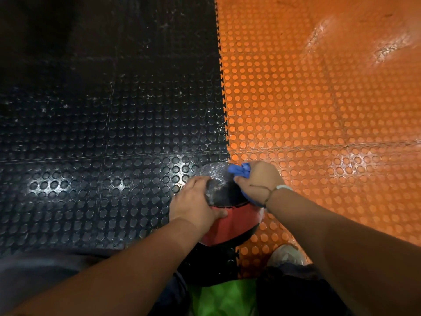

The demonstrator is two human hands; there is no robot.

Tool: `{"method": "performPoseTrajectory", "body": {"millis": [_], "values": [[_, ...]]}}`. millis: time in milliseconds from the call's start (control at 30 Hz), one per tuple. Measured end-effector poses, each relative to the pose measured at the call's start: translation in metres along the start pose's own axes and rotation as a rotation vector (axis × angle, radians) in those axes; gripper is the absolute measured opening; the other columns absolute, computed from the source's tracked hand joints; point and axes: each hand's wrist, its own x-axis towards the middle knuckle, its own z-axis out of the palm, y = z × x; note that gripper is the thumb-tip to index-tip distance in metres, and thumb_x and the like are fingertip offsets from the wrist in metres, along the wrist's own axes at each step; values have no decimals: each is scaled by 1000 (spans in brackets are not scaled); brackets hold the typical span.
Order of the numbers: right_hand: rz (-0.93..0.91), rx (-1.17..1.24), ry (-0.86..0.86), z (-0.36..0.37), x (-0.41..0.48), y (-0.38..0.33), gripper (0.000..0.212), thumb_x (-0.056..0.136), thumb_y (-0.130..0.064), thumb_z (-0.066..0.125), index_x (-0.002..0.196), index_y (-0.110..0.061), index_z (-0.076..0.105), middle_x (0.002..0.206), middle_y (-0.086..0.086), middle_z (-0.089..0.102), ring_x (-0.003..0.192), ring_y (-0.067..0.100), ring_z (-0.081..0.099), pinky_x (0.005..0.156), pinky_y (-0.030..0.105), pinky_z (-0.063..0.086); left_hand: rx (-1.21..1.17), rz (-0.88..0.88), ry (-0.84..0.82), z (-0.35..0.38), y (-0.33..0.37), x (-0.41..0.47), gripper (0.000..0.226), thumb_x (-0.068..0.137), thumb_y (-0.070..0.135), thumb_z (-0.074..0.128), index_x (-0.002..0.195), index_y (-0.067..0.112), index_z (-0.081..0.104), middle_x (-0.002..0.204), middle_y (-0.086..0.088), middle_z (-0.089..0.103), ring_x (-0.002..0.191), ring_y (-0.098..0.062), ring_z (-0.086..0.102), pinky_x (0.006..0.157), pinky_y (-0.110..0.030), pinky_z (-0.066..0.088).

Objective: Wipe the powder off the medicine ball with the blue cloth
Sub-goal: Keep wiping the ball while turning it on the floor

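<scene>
Mid-wipe, with plenty of powder left on the ball

The medicine ball [224,197] sits on the floor at the seam of black mat [91,133] and orange mat [319,110]. It is round, so it has no long axis; the dusty black panel faces up and the red panel faces the person. White powder [214,173] films it — likely an early stage. The right hand [258,182] bunches the blue cloth [239,169] in curled fingers, while the left hand [193,199] lies flat, fingers together.
</scene>
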Motion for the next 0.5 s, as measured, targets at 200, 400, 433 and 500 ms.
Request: {"method": "performPoseTrajectory", "body": {"millis": [200,400,433,500], "values": [[-195,69,-8,25,-47,-22,30,86,-32,61,114,-23,61,105,-2,53,98,16,48,90,25,34,84,-26,-48,-3,-12,0,91,73,50,73,148,33,24,154,12,25,137,-10,32,113,-36,28],[-136,25,133,20,-46,-11,37,89,-34,55,124,-24,55,119,-5,52,111,17,43,98,27,28,202,55,-21,2,-15,-20,95,63,65,73,141,33,29,144,15,33,130,-9,39,109,-36,27],[-174,-5,108,21,-45,-11,37,89,-34,55,125,-24,55,121,-5,52,112,16,42,98,26,27,225,75,-17,4,-14,-22,93,62,64,74,138,33,31,142,15,34,128,-9,41,108,-34,27],[-299,-114,-3,31,-48,-12,36,90,-33,54,125,-25,54,122,-6,51,113,16,40,98,24,25,259,112,-8,8,-10,-25,89,61,62,75,134,34,33,138,15,36,125,-9,44,104,-33,27]]}}
